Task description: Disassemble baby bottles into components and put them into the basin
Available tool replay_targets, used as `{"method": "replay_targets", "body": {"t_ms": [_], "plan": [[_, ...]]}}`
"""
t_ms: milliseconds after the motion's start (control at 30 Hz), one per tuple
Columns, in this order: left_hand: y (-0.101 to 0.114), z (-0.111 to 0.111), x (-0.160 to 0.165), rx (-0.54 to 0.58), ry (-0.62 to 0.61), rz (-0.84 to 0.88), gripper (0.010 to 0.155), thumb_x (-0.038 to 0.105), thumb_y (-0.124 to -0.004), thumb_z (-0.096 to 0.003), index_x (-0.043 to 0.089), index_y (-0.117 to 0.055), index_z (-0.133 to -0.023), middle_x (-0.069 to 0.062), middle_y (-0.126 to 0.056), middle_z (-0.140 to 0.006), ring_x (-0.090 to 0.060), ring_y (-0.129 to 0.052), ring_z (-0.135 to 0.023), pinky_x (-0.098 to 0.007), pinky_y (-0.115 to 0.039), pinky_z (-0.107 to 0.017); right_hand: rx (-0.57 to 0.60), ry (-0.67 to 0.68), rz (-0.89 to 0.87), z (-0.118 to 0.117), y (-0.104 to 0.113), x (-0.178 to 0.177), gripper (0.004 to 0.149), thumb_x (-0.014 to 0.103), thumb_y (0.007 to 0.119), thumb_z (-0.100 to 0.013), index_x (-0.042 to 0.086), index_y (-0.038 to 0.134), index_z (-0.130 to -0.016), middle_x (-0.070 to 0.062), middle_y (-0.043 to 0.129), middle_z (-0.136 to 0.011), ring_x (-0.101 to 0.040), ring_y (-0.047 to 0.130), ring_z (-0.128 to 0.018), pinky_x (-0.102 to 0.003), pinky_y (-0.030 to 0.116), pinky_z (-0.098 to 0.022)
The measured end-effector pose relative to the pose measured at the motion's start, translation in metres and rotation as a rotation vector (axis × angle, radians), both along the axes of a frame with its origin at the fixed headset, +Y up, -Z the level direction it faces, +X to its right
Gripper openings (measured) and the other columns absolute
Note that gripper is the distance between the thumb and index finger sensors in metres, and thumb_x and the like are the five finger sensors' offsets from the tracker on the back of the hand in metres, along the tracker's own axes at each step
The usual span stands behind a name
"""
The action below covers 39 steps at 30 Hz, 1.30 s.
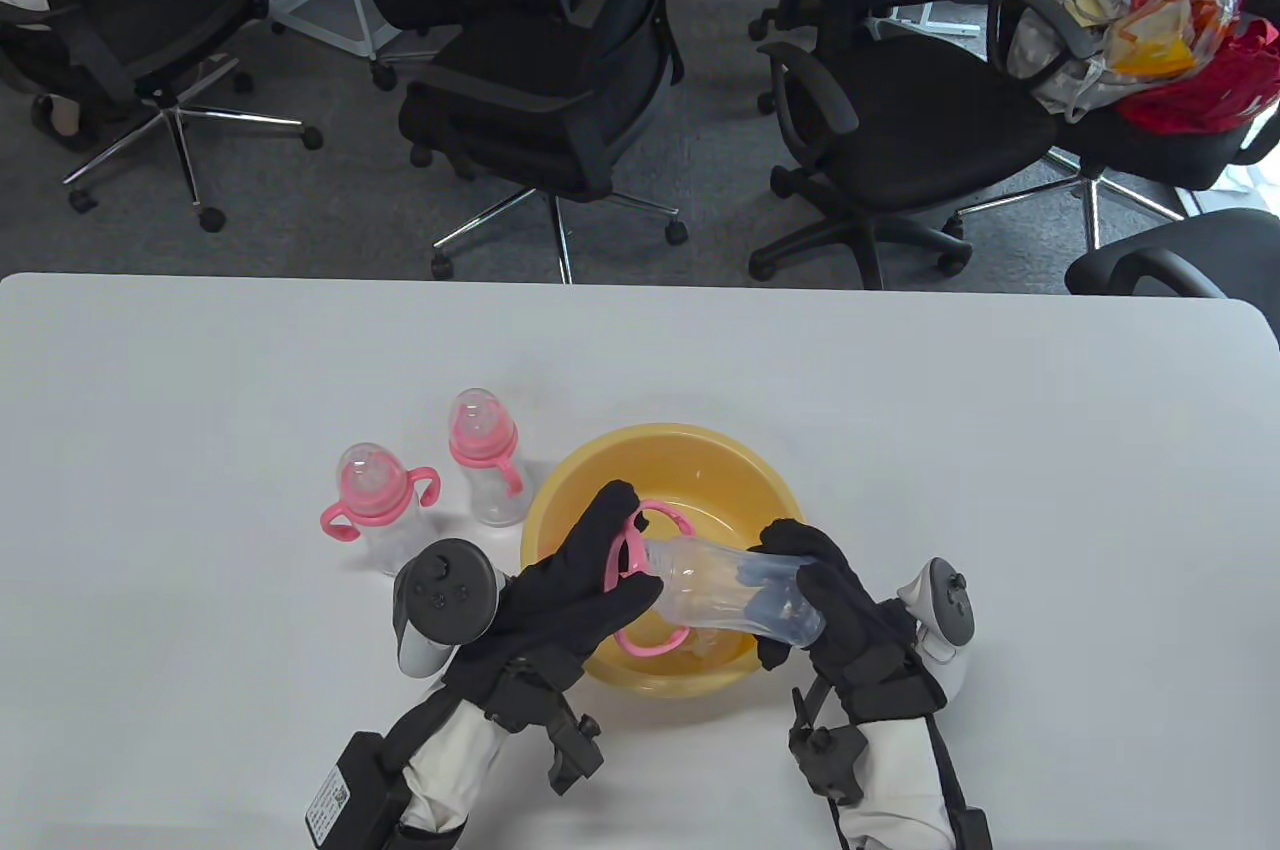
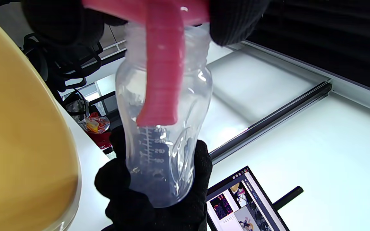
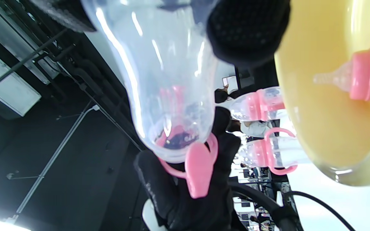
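A clear baby bottle [image 1: 735,590] lies sideways in the air over the yellow basin [image 1: 570,490]. My right hand [image 1: 850,605] grips its base. My left hand [image 1: 580,580] grips the pink handle ring [image 1: 617,562] at the bottle's neck. In the left wrist view the pink handle [image 2: 161,80] runs down over the bottle [image 2: 169,150], with the right hand [image 2: 159,208] below it. The right wrist view shows a pink collar with its teat [image 3: 363,80] lying inside the basin [image 3: 320,122]. The bottle's mouth is hidden by my left hand.
Two assembled bottles with pink collars stand left of the basin, one with handles [image 1: 375,500] and one behind it [image 1: 485,470]. Several black office chairs [image 1: 560,90] stand beyond the table's far edge [image 1: 640,282].
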State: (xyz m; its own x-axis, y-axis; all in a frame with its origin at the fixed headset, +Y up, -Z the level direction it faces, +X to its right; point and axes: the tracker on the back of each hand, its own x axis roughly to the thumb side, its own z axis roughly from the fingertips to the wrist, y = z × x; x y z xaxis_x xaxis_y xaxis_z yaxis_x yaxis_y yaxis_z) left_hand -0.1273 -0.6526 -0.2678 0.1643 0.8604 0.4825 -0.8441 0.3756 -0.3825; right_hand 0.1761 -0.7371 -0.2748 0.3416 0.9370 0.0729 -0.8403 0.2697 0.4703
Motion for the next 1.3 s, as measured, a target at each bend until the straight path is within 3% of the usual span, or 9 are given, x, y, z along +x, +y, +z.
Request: {"method": "replay_targets", "body": {"t_ms": [200, 400, 600, 867, 1300], "plan": [[0.002, -0.001, -0.013, 0.004, 0.121, 0.072, 0.081, 0.037, -0.072, -0.0627, -0.006, -0.031, -0.117, -0.044, -0.051, -0.111, -0.065, -0.072, -0.089, -0.06, -0.077, -0.058, -0.008, -0.047, -0.059, 0.0, -0.003, 0.014, 0.075, 0.059, 0.057, -0.065, 0.009, 0.029, -0.113, -0.03, 0.045, -0.106, -0.048, 0.066, -0.065, -0.035, 0.084, -0.043], [-0.009, -0.009, -0.011, -0.002, 0.177, -0.041, 0.081, 0.036, -0.073, -0.0626, -0.007, -0.032, -0.117, -0.046, -0.051, -0.111, -0.067, -0.07, -0.09, -0.062, -0.076, -0.059, -0.014, -0.086, -0.139, 0.0, -0.005, 0.022, 0.075, 0.059, 0.055, -0.067, 0.009, 0.024, -0.114, -0.03, 0.041, -0.107, -0.048, 0.065, -0.068, -0.035, 0.083, -0.047], [-0.03, -0.02, 0.008, -0.026, 0.172, -0.329, 0.078, 0.034, -0.073, -0.0624, -0.007, -0.036, -0.118, -0.047, -0.051, -0.111, -0.068, -0.065, -0.094, -0.065, -0.073, -0.061, -0.013, -0.122, -0.175, 0.0, -0.006, 0.026, 0.077, 0.057, 0.055, -0.067, 0.008, 0.018, -0.113, -0.032, 0.035, -0.108, -0.05, 0.062, -0.074, -0.041, 0.082, -0.055], [-0.057, -0.038, 0.04, -0.174, 0.069, -0.646, 0.075, 0.032, -0.072, -0.0629, -0.006, -0.039, -0.118, -0.044, -0.049, -0.115, -0.069, -0.061, -0.096, -0.066, -0.071, -0.063, -0.014, -0.138, -0.192, 0.0, -0.004, 0.03, 0.078, 0.054, 0.057, -0.068, 0.006, 0.015, -0.113, -0.032, 0.03, -0.109, -0.052, 0.057, -0.081, -0.047, 0.079, -0.063], [-0.081, -0.046, 0.061, -0.288, 0.003, -0.846, 0.076, 0.035, -0.069, -0.064, -0.003, -0.035, -0.119, -0.039, -0.051, -0.118, -0.065, -0.066, -0.097, -0.064, -0.073, -0.062, -0.017, -0.135, -0.207, 0.001, -0.003, 0.03, 0.078, 0.054, 0.056, -0.068, 0.006, 0.015, -0.113, -0.032, 0.03, -0.109, -0.052, 0.057, -0.082, -0.048, 0.078, -0.064]]}}
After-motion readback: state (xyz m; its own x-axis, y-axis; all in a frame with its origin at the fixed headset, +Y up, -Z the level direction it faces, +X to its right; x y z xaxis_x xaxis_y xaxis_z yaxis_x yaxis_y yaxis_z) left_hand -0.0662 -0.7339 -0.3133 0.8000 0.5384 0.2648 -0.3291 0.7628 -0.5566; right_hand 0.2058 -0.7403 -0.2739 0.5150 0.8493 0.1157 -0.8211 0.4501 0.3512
